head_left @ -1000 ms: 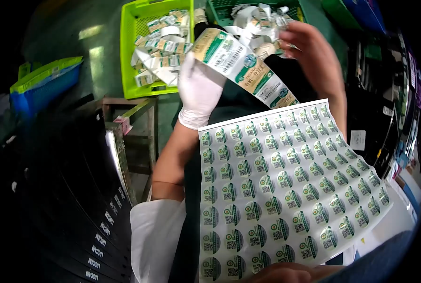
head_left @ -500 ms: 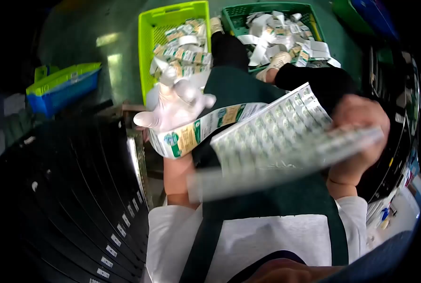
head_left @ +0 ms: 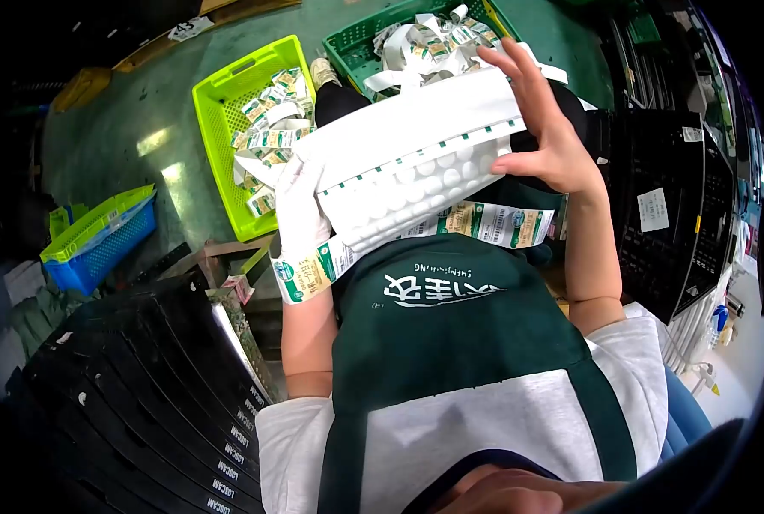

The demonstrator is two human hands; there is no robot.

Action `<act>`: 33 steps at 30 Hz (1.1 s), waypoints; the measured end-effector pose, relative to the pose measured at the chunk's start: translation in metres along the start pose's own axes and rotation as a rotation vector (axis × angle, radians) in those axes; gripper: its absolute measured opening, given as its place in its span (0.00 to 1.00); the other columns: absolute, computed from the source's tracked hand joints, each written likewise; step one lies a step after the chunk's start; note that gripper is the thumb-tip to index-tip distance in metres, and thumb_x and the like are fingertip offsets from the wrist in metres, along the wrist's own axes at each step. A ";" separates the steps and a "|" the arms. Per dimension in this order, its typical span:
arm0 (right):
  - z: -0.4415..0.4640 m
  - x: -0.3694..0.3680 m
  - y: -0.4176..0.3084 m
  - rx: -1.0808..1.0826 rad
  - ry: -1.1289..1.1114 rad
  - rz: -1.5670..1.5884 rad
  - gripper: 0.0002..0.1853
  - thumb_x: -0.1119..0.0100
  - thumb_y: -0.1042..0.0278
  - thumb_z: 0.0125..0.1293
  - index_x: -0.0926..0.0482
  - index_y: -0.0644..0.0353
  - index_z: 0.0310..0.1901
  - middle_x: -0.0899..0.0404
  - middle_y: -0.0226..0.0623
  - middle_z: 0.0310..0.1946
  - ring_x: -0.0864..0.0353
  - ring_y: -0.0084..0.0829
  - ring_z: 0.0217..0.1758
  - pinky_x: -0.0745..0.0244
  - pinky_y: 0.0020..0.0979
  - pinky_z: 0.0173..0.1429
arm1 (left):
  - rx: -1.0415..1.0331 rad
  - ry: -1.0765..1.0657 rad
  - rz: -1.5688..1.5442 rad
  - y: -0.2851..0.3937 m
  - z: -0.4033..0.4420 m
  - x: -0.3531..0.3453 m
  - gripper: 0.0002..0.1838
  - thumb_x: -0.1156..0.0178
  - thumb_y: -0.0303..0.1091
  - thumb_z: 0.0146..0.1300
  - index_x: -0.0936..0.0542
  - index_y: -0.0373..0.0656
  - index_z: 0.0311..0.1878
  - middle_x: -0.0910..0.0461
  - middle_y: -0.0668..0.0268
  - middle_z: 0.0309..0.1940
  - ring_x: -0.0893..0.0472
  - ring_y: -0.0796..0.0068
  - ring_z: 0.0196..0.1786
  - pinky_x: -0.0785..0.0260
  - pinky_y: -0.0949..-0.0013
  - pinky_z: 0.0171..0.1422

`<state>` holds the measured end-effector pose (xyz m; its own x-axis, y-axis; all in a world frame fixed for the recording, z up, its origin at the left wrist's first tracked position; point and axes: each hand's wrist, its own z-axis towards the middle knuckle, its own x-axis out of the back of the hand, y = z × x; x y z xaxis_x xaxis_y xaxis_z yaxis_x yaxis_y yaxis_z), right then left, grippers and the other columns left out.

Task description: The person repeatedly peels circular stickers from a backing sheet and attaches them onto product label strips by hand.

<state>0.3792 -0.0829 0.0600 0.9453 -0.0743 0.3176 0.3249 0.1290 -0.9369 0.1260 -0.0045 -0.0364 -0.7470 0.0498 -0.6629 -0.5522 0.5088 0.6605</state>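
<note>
Across my lap is a curved white sheet of round stickers (head_left: 433,176), with small green marks along its fold and rows of pale circles. My left hand (head_left: 301,206), in a white glove, is closed on the sheet's left end. A long strip of green, white and tan printed labels (head_left: 506,224) runs by that wrist and behind the sheet's lower edge. My right hand (head_left: 549,141) is bare, at the sheet's right end. Its thumb and fingers are spread wide, the thumb at the sheet's edge; I cannot tell whether it presses on it.
A lime green crate (head_left: 206,128) and a dark green crate (head_left: 343,53) on the floor hold heaps of label strips. Black stacked crates (head_left: 142,385) stand close at my left. More black crates (head_left: 665,180) stand at the right. Blue and green baskets (head_left: 108,248) lie farther left.
The sheet has turned from its printed face to its white side and moved up, away from my body. My right hand has gone from gripping its right end to spread fingers.
</note>
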 end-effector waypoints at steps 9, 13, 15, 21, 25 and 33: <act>0.007 0.007 0.051 -0.249 0.179 -0.021 0.10 0.44 0.71 0.64 0.22 0.67 0.44 0.20 0.30 0.33 0.23 0.17 0.36 0.27 0.21 0.42 | -0.081 0.012 0.116 -0.025 0.007 0.034 0.21 0.56 0.40 0.73 0.29 0.31 0.57 0.22 0.56 0.47 0.22 0.68 0.50 0.29 0.66 0.56; 0.009 0.007 0.051 -0.420 0.153 0.089 0.17 0.43 0.58 0.66 0.22 0.65 0.46 0.20 0.30 0.33 0.23 0.15 0.35 0.27 0.19 0.40 | -0.059 0.041 0.052 -0.016 -0.010 0.012 0.17 0.51 0.36 0.70 0.28 0.31 0.53 0.22 0.59 0.45 0.23 0.72 0.48 0.29 0.67 0.52; 0.008 0.004 0.048 -0.435 0.146 0.141 0.20 0.42 0.53 0.65 0.22 0.63 0.47 0.20 0.28 0.32 0.24 0.13 0.33 0.29 0.17 0.37 | -0.166 -0.053 0.378 -0.017 -0.001 0.023 0.14 0.46 0.32 0.66 0.25 0.32 0.49 0.21 0.62 0.41 0.23 0.74 0.43 0.29 0.70 0.48; -0.002 0.003 0.033 -0.499 0.005 0.188 0.18 0.37 0.59 0.60 0.22 0.64 0.47 0.22 0.23 0.30 0.30 0.09 0.30 0.37 0.14 0.36 | -0.195 0.024 0.524 -0.007 -0.001 0.015 0.07 0.39 0.24 0.57 0.22 0.32 0.39 0.21 0.66 0.31 0.24 0.79 0.32 0.31 0.78 0.38; -0.010 0.011 0.052 -0.375 0.034 0.203 0.16 0.37 0.67 0.61 0.22 0.63 0.49 0.20 0.25 0.33 0.27 0.12 0.36 0.32 0.17 0.43 | -0.237 0.007 0.681 0.002 -0.004 0.007 0.07 0.40 0.24 0.58 0.21 0.31 0.38 0.20 0.63 0.31 0.23 0.78 0.32 0.31 0.78 0.38; -0.024 0.033 0.062 -0.166 -0.098 0.236 0.12 0.55 0.78 0.60 0.19 0.66 0.38 0.21 0.37 0.39 0.25 0.25 0.44 0.32 0.26 0.50 | -0.133 -0.138 0.763 0.021 -0.016 0.015 0.15 0.48 0.33 0.61 0.20 0.30 0.41 0.19 0.58 0.38 0.21 0.72 0.41 0.30 0.73 0.49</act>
<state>0.4303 -0.1012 0.0089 0.9950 0.0358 0.0936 0.0948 -0.0328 -0.9950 0.0971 -0.0068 -0.0265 -0.8895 0.4551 -0.0414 0.0486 0.1843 0.9817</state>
